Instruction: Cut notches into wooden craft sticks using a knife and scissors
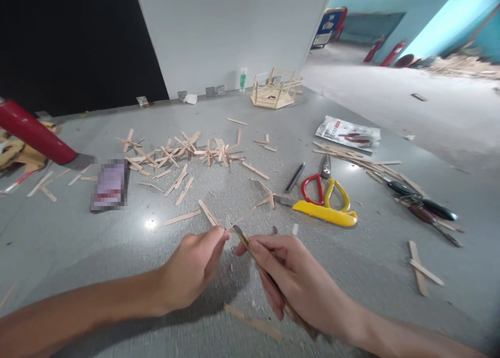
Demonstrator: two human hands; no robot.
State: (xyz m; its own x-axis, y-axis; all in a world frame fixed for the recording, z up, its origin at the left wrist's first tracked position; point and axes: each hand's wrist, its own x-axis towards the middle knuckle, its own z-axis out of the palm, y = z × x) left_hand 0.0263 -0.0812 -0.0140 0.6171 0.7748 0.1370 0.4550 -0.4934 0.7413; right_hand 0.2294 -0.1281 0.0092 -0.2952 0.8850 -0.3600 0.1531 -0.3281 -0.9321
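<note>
My left hand (195,267) is closed in a pinch on a thin wooden stick (238,221) that points away over the grey floor (117,243). My right hand (291,277) is wrapped round a slim knife (250,248) whose tip meets the stick just beside my left fingertips. A flat wooden stick (207,212) lies on the floor right ahead of my left hand. Both forearms reach in from the bottom edge.
A heap of glued stick crosses (175,152) lies ahead. A yellow cutter (324,212), red-and-yellow scissors (326,189), a pen (295,177), pliers (424,204), loose sticks (417,267), a phone (110,185), a red cylinder (35,131), a packet (347,133) and a stick basket (275,90) surround them.
</note>
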